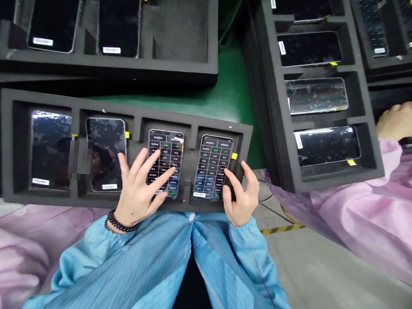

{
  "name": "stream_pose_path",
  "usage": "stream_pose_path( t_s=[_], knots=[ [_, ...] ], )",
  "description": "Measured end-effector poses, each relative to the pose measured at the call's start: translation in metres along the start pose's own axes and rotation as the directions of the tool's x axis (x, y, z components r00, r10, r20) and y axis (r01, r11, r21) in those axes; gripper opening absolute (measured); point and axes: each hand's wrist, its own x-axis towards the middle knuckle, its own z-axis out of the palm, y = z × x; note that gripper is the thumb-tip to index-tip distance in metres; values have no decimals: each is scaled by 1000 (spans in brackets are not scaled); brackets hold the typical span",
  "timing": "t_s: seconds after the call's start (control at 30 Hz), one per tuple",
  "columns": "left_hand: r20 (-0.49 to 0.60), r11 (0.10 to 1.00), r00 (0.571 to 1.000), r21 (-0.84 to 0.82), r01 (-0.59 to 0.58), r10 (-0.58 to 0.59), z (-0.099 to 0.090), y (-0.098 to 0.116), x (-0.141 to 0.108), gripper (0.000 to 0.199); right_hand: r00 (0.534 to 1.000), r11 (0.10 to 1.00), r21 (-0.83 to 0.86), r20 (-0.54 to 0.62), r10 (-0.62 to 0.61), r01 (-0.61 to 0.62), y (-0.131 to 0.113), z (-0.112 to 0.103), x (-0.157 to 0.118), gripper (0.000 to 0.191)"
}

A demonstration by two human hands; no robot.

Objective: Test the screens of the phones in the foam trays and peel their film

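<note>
Several smartphones lie face up in the compartments of a black foam tray (pixel 97 201) before me. The third smartphone (pixel 165 158) from the left has a lit screen with a grid menu. My left hand (pixel 141 187), fingers spread, is over it, its index fingertip at the screen. Beside it, the rightmost smartphone (pixel 210 171) shows the same lit grid. At its right edge is my right hand (pixel 242 193), with the index fingertip at the screen and the other fingers apart. The two left smartphones, a dark phone (pixel 49 150) and another dark phone (pixel 100 164), have black screens.
Another foam tray (pixel 127 66) with dark phones stands at the back left on a green surface (pixel 229 89). A tilted tray (pixel 337 180) of phones lies at the right. Beyond it is a co-worker's hand (pixel 404 119). Pink sleeves flank me on both sides.
</note>
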Motion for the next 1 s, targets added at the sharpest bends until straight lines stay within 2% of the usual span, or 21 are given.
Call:
stream_pose_path(
  t_s=[0.17,0.3,0.53,0.73,0.9,0.93,1.0],
  knots=[
    [-27,998,998,32,-58,58,-1,0,-2,41,999,999,-34,-26,36,-37,0,2,-3,32],
    [-18,998,999,36,-43,44,-1,-1,-2,41,998,999,-22,-52,31,-33,-2,1,-3,28],
    [13,998,999,41,-40,40,-4,0,1,46,999,1000,10,-27,26,-26,-2,-2,-2,32],
    [10,996,997,52,-71,71,-2,-2,1,48,999,1000,-9,51,-8,8,0,0,1,37],
    [30,997,999,76,10,-12,1,5,3,48,1000,997,74,3,-9,8,4,1,-1,47],
    [-1,998,999,55,43,-43,0,6,4,48,1000,996,94,-7,-5,6,5,-1,-1,48],
    [-131,990,981,5,141,-140,-9,2,5,51,1000,991,133,-28,7,-3,2,-6,-1,49]
  ],
)
